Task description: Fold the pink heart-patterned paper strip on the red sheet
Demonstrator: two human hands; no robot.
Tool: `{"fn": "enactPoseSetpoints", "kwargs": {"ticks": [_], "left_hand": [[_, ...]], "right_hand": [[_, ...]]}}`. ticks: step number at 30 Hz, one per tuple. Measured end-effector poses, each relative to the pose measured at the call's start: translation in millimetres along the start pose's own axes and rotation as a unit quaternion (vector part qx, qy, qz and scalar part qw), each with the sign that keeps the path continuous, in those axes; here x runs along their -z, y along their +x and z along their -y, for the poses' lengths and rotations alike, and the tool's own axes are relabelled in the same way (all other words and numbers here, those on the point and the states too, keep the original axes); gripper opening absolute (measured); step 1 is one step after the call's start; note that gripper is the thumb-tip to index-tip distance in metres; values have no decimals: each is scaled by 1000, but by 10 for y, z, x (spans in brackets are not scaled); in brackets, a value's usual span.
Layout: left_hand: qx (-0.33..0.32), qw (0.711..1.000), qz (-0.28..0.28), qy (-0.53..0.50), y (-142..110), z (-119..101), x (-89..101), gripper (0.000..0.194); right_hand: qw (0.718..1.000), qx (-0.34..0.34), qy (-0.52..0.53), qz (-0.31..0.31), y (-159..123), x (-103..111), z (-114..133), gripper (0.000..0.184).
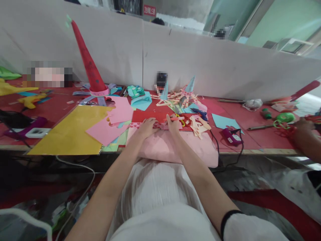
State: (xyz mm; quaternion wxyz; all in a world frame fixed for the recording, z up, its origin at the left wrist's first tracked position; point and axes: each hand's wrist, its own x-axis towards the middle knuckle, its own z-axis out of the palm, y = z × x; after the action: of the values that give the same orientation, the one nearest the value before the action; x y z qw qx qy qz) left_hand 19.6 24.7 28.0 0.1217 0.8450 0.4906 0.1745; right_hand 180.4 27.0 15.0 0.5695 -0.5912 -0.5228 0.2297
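Observation:
My left hand [148, 127] lies on a pink patterned strip [135, 125], fingers stretched out and pressing down. Beside it, my right hand [172, 124] is closed round a slim pinkish-orange pen [179, 118], its tip side hidden by the fingers. Just beyond both hands is a red sheet [143, 116]. A large pale pink sheet [180, 147] hangs over the table edge below my wrists. To the right of my right hand are yellow-handled scissors [183, 122] and cream paper cut-outs [199, 125].
Pink paper [121, 108] and a yellow sheet [72, 130] lie left. A tall red cone [87, 63] stands behind them. At right are a blue sheet [225, 121], a purple corded box [231, 137] and another person's hand [304, 132]. A grey partition [213, 63] closes the back.

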Motion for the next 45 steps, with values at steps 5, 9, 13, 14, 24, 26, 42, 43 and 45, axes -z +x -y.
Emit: {"fn": "enactPoseSetpoints", "kwargs": {"ticks": [5, 9, 13, 14, 24, 26, 42, 43, 45], "left_hand": [[3, 1000, -4, -4, -7, -30, 26, 33], [7, 1000, -12, -6, -16, -32, 27, 29], [11, 1000, -21, -12, -13, 4, -1, 29], [11, 1000, -22, -14, -11, 13, -8, 30], [-12, 1000, -22, -8, -14, 37, -31, 36], [-15, 1000, -18, -12, -8, 46, -41, 35], [-10, 1000, -6, -24, 9, 65, -54, 29], [-8, 1000, -4, -25, 8, 64, -52, 29], [-7, 1000, -4, -24, 2, 62, -47, 28]], "right_hand": [[999, 28, -4, -38, 1, 17, -17, 37], [999, 25, 8, -47, 8, 13, -31, 37], [999, -13, 14, -34, 31, -3, -71, 34], [999, -26, 9, -28, 41, -7, -86, 33], [994, -96, 11, 51, 102, 23, -113, 31], [996, -76, -5, 56, 94, 29, -129, 32], [998, -34, 0, 49, 57, 0, -158, 32], [998, -39, -3, 48, 52, 0, -151, 30], [998, -49, -9, 46, 42, 5, -130, 28]]}}
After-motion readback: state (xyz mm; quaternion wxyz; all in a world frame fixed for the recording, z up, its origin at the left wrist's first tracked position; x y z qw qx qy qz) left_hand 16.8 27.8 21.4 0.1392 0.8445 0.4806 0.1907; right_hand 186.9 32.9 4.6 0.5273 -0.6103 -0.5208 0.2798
